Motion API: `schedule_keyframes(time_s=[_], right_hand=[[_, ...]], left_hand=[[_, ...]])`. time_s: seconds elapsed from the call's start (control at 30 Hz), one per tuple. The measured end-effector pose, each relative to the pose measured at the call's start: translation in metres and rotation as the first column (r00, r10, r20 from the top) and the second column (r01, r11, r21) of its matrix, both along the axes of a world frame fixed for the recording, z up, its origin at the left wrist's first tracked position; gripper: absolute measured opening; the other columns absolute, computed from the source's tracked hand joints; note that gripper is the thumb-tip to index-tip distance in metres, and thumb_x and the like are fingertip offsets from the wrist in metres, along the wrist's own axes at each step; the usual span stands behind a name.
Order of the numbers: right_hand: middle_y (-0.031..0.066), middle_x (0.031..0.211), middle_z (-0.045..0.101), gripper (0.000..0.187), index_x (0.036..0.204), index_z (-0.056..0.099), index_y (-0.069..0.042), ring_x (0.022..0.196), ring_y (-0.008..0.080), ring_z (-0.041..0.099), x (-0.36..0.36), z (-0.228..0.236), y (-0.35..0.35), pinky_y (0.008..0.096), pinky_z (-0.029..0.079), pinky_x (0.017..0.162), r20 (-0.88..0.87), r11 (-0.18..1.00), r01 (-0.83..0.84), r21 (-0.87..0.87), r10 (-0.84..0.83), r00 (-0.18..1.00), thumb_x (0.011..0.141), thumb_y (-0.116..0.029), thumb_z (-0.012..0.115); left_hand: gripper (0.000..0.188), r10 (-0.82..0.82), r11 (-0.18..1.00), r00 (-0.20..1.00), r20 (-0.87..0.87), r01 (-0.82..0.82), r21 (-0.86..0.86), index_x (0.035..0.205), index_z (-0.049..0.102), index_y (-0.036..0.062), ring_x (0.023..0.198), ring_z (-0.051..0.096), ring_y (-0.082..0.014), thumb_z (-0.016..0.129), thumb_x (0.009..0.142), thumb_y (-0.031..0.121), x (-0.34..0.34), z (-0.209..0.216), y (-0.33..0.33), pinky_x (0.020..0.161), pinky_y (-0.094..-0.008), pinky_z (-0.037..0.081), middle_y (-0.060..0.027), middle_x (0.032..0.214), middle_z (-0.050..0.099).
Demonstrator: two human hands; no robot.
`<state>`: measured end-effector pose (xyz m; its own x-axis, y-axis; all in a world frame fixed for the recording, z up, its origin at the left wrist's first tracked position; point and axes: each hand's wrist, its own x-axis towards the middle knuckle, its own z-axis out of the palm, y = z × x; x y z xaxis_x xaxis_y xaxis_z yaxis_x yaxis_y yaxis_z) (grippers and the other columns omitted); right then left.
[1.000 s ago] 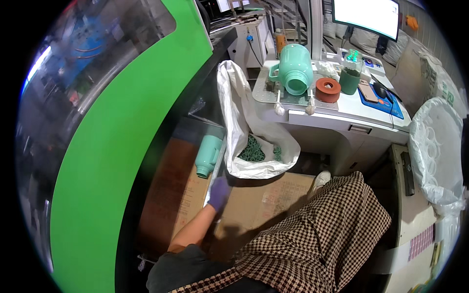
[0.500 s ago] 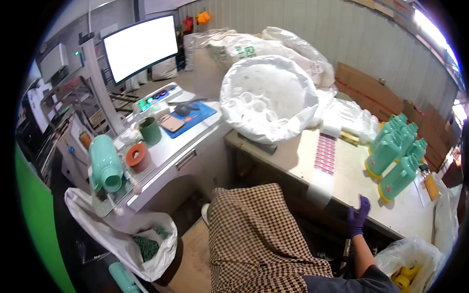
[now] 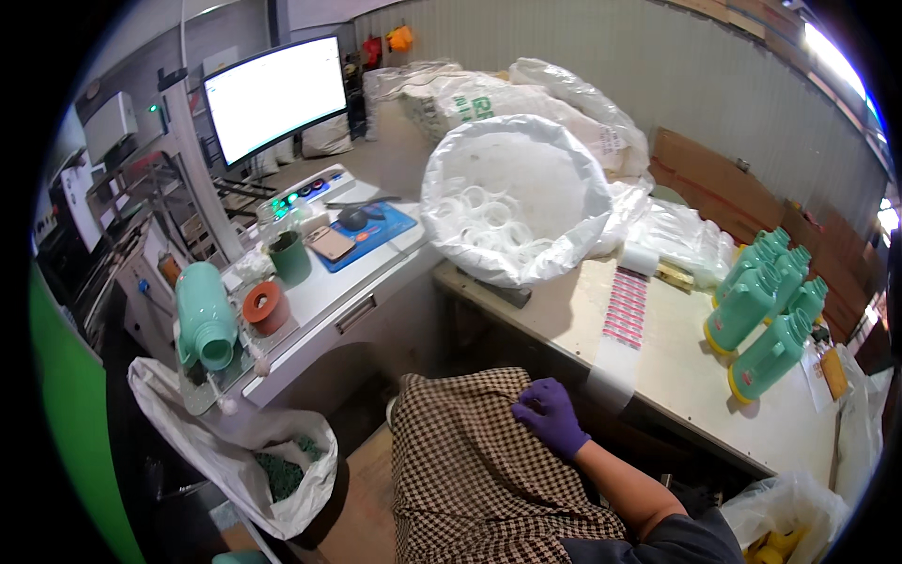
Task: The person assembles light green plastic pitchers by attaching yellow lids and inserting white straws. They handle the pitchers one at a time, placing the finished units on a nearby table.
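Note:
My right hand, in a purple glove, is over the brown-and-black checked apron on my lap. Its fingers are loosely bent with a gap between them, and nothing shows in the hand. My left hand is out of the picture. On the table to the right, a strip of red-and-white labels runs over the front edge. Several green jugs with yellow bases stand beyond it. A large white-lined container holds pale rings.
At left, a green jug lies mouth-forward on a machine beside an orange tape roll. A phone, a mouse and a lit monitor are behind. Low down sit a sack with green scraps and a bag of yellow pieces.
My right hand has moved left, from beside the table's front edge to over my lap. Its spread fingers are now bent. The view has shifted slightly.

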<state>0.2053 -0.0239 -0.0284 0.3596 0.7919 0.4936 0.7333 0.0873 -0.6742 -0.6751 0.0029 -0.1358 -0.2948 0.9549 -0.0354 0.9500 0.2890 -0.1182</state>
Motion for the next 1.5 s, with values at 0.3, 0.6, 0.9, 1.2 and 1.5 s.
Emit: schedule_keyframes(time_s=[0.3,0.6,0.9,1.2,1.5], right_hand=[[0.0141,0.099,0.06,0.023,0.094,0.06,-0.006,0.095,0.0337,0.057,0.092,-0.023,-0.045,0.0461,0.047,0.083,0.256,0.94,0.331,-0.08,-0.301,0.919,0.079,-0.017,0.074],[0.0143,0.11,0.062,0.035,0.11,0.064,-0.006,0.103,0.0328,0.06,0.005,0.047,-0.063,0.041,0.05,0.09,0.174,0.987,0.137,0.082,-0.149,0.973,0.078,-0.009,0.077],[0.0087,0.118,0.065,0.046,0.123,0.065,-0.015,0.079,0.0207,0.067,-0.142,0.087,-0.019,0.0317,0.055,0.062,0.365,0.672,-0.734,0.097,0.662,0.655,0.08,-0.019,0.079],[0.0135,0.114,0.064,0.051,0.121,0.06,-0.007,0.077,0.0274,0.069,-0.155,0.027,-0.006,0.0384,0.055,0.065,0.158,0.6,-0.678,-0.425,0.787,0.597,0.078,-0.029,0.079],[0.0181,0.097,0.068,0.029,0.116,0.06,0.001,0.081,0.0275,0.07,-0.103,0.056,0.021,0.0394,0.057,0.072,-0.809,0.065,-0.926,-0.372,0.466,0.358,0.095,-0.019,0.056]], left_hand=[[0.074,-0.243,0.728,0.877,0.414,-0.117,0.675,0.145,0.041,0.001,0.126,0.053,-0.0302,0.077,0.084,0.021,0.049,-0.078,-0.032,0.106,-0.0421,0.046,-0.0146,0.14,0.053],[0.061,-0.372,0.581,0.925,0.073,0.171,0.796,0.12,0.061,-0.001,0.103,0.064,-0.0386,0.084,0.066,0.015,0.196,0.038,0.046,0.093,-0.0465,0.05,-0.0201,0.117,0.066],[0.067,-0.79,0.605,0.416,0.451,0.406,0.684,0.115,0.066,0.0063,0.105,0.061,-0.033,0.094,0.061,0.035,0.49,0.198,0.005,0.096,-0.0456,0.044,-0.0117,0.109,0.066],[0.07,-0.917,0.389,0.33,0.227,0.6,0.699,0.128,0.061,0.0089,0.124,0.056,-0.0318,0.083,0.067,0.036,0.537,0.162,-0.007,0.112,-0.058,0.033,-0.0071,0.133,0.061],[0.055,-0.954,0.236,0.298,-0.008,0.771,0.592,0.131,0.061,0.0101,0.12,0.058,-0.0255,0.07,0.078,0.024,0.565,0.182,-0.012,0.111,-0.0534,0.036,-0.0057,0.133,0.061]])
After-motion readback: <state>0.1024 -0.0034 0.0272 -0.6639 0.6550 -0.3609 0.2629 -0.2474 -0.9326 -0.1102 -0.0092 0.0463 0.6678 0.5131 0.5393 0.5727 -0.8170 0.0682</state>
